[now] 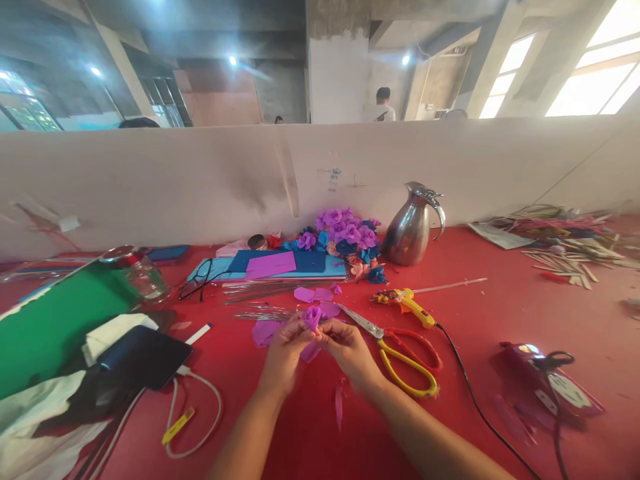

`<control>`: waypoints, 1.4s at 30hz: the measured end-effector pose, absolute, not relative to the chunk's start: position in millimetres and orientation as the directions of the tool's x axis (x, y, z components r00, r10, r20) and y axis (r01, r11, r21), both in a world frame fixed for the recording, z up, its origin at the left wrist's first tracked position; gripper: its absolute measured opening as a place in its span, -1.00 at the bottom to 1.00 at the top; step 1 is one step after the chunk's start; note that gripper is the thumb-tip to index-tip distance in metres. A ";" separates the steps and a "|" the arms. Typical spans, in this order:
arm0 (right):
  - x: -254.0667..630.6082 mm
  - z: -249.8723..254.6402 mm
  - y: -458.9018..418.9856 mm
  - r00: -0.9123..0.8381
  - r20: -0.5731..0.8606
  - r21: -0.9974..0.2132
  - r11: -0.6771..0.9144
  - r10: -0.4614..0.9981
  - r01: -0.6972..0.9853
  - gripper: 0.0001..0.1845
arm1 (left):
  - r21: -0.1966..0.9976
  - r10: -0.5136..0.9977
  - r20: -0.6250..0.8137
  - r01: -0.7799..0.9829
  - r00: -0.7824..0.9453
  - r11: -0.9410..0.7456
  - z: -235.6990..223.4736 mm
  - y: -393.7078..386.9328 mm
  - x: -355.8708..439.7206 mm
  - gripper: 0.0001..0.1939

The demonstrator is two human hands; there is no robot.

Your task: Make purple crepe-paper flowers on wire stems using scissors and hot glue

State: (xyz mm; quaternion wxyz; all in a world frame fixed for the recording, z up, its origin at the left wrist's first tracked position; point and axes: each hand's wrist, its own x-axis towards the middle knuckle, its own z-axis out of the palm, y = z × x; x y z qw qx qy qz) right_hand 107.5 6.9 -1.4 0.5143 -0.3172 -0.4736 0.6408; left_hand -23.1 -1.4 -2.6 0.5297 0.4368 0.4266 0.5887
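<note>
Between both hands, a small purple paper rose [312, 318] is held upright over the red table. My left hand [286, 350] pinches it from the left, fingertips at its lower petals. My right hand [347, 347] has thumb and fingers closed on its base from the right. Loose purple petals [314, 294] lie just beyond the hands, and another purple piece [265, 332] sits by the left fingers. Scissors [395, 343] with red and yellow handles rest right of my right hand. Thin metal wires [265, 312] lie behind the left hand.
A yellow glue gun [417, 310] trails its cord to the right, near a power strip [555, 387]. A steel jug [411, 227] stands beside a heap of paper flowers [345, 230]. On the left are a phone [145, 357], a white cable [217, 393] and a glass jar [143, 277].
</note>
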 end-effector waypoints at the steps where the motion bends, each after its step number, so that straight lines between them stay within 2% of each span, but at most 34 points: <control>1: 107.3 -1.7 6.9 -0.267 0.088 -0.939 -0.009 0.960 -0.343 -0.72 | 0.968 0.995 0.075 -0.236 -0.066 -0.089 -1.6 -1.5 -22.8 -0.90; 8: 108.1 -10.2 9.1 -0.229 0.145 -0.963 0.083 0.963 -0.257 -0.71 | 0.988 0.995 0.095 -0.114 -0.044 -0.099 7.9 -2.3 -20.5 -0.88; 13: 106.6 -13.6 9.9 -0.228 0.144 -0.980 0.107 0.963 -0.168 -0.74 | 0.987 0.985 0.136 -0.067 -0.103 -0.143 9.6 -1.5 -20.1 -0.86; 17: 105.4 -13.5 8.5 -0.217 0.151 -0.985 0.129 0.965 -0.112 -0.81 | 0.989 0.983 0.117 -0.077 -0.145 -0.129 6.8 0.1 -20.4 -0.84; 19: 106.0 -13.4 8.5 -0.187 0.153 -0.988 0.146 0.970 -0.048 -0.85 | 0.985 0.975 0.122 -0.099 -0.185 -0.142 6.0 1.2 -21.0 -0.86; 21: 107.6 -13.3 9.3 -0.155 0.155 -0.982 0.169 0.976 0.083 -0.88 | 0.980 0.963 0.141 -0.107 -0.229 -0.169 6.0 2.4 -22.6 -0.88; 24: 111.3 -13.7 10.4 -0.170 0.180 -0.914 0.229 0.969 0.335 -0.85 | 0.971 0.937 0.196 -0.075 -0.290 -0.226 6.4 4.2 -27.7 -0.90; 27: 114.0 -14.6 7.9 -0.225 0.216 -0.789 0.306 0.950 0.533 -0.78 | 0.963 0.912 0.236 -0.044 -0.336 -0.266 6.3 6.0 -34.2 -0.89; 30: 113.6 -14.8 1.7 -0.288 0.267 -0.644 0.392 0.920 0.657 -0.76 | 0.965 0.902 0.182 -0.107 -0.392 -0.241 6.0 7.4 -38.5 -0.83; 33: 111.5 -13.5 -3.9 -0.383 0.282 -0.523 0.476 0.880 0.707 -0.79 | 0.960 0.892 0.164 -0.139 -0.420 -0.242 6.1 7.9 -39.0 -0.78; 36: 110.4 -11.6 -5.7 -0.423 0.274 -0.468 0.504 0.863 0.726 -0.80 | 0.959 0.896 0.214 -0.090 -0.388 -0.268 5.8 7.4 -37.5 -0.75; 39: 111.2 -11.0 -4.4 -0.425 0.288 -0.488 0.514 0.858 0.706 -0.84 | 0.970 0.916 0.199 -0.062 -0.349 -0.234 4.3 6.7 -36.5 -0.74; 42: 112.0 -12.9 -1.1 -0.346 0.331 -0.592 0.479 0.878 0.649 -0.82 | 0.981 0.940 0.163 -0.049 -0.300 -0.185 3.7 6.4 -36.2 -0.75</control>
